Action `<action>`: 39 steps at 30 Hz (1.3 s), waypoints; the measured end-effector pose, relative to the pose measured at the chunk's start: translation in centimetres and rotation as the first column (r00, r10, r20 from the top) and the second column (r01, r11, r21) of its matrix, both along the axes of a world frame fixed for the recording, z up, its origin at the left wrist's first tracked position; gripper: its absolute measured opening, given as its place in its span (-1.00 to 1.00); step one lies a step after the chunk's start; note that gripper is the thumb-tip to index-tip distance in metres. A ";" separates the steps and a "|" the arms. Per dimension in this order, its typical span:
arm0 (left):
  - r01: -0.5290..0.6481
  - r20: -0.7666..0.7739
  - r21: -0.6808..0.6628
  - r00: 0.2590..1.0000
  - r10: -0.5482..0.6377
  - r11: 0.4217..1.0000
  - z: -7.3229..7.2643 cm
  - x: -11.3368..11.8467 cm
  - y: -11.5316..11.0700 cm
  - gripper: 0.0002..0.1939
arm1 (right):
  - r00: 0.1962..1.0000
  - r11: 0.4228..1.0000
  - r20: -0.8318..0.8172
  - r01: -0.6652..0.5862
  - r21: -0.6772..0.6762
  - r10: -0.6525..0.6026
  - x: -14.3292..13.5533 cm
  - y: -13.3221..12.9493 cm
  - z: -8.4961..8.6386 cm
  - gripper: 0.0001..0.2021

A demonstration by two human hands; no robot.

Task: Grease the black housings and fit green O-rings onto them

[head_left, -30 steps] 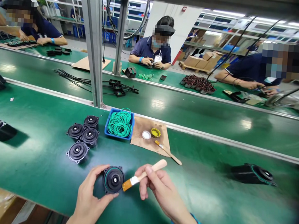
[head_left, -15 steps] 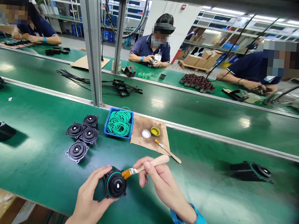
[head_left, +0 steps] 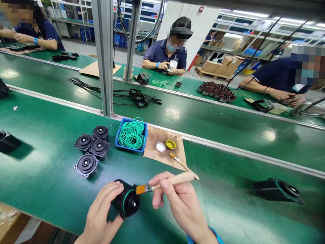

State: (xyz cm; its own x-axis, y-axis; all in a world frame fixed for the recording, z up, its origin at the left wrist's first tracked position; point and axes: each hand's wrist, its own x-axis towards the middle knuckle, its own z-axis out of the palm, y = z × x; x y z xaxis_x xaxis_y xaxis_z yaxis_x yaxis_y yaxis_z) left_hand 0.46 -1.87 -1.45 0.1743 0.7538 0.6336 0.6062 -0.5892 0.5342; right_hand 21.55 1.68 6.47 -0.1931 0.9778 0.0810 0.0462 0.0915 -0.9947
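Note:
My left hand (head_left: 102,211) is wrapped round a black cylindrical part (head_left: 130,202) with a green ring around its round end, tilted toward the right. Between the fingers of my right hand (head_left: 177,199) is a wooden-handled brush (head_left: 174,179), its orange bristles at the upper edge of the part's ringed end. Beyond my hands, a blue bin (head_left: 116,137) holds green rings (head_left: 133,134). Beside it, a stained cardboard sheet (head_left: 151,155) carries a yellow cup (head_left: 170,144), a white lid (head_left: 160,147) and a second brush (head_left: 180,162).
Several black parts (head_left: 87,164) stand left of the bin, others (head_left: 3,141) at far left. Another ringed part (head_left: 278,190) lies at right. A metal post (head_left: 102,48) rises behind the bin. Three people sit across the green conveyor (head_left: 208,120); black cables (head_left: 137,97) lie on it.
The black part has tilted, showing more of its side. My right hand and the brush have shifted slightly right. The camera view has moved a little.

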 end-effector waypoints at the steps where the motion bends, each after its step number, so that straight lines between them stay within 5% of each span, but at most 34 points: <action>1: 0.002 -0.001 0.019 1.000 -0.002 1.000 0.1 0.1 0.0 -0.59 | 1.000 1.000 -0.010 0.018 -0.015 -0.018 -0.2 -0.1 -0.2 -0.49; 10: -0.004 -0.072 0.078 0.997 0.010 0.997 -0.1 -0.1 -0.3 -0.60 | 0.993 0.994 -0.054 0.107 0.023 -0.106 -1.3 0.0 -1.0 -0.49; 18: -0.016 -0.143 0.179 0.989 0.042 0.984 -0.9 -0.5 -0.3 -0.62 | 0.996 0.972 0.045 0.061 0.225 -0.073 -2.3 -1.1 -1.5 -0.59; 22: -0.032 -0.142 0.153 0.988 0.054 0.988 -0.7 -0.5 -0.2 -0.63 | 0.988 0.906 0.148 -0.030 0.423 -0.036 -2.5 -1.9 -1.5 -0.65; 27: -0.056 -0.116 0.133 0.991 0.072 0.990 -0.4 -0.4 -0.1 -0.67 | 0.931 0.745 0.363 -0.216 0.631 -0.037 -2.4 -2.4 -1.3 -0.72; 30: -0.072 -0.078 0.084 0.994 0.078 0.994 -0.3 -0.5 -0.1 -0.63 | 0.910 0.689 0.414 -0.276 0.670 -0.038 -2.5 -2.7 -1.8 -0.74; 35: -0.074 0.017 -0.075 0.997 0.075 0.994 -0.8 -0.9 -0.1 -0.56 | 0.856 0.674 0.513 -0.349 0.651 -0.053 -1.8 -3.0 -2.1 -0.68; 39: -0.019 0.246 -0.407 0.961 0.129 0.913 -0.8 -0.9 0.0 -0.45 | 0.910 0.726 0.398 -0.195 0.660 -0.117 0.0 -2.9 -1.1 -0.72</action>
State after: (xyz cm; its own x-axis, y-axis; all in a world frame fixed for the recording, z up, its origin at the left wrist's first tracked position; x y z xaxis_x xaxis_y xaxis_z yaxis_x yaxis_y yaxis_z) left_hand -0.48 -1.86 -2.20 -0.0219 0.9558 0.2933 0.4454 -0.2533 0.8587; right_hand 21.59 -1.22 5.37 -0.3961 0.6775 0.6198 0.3880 0.7353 -0.5557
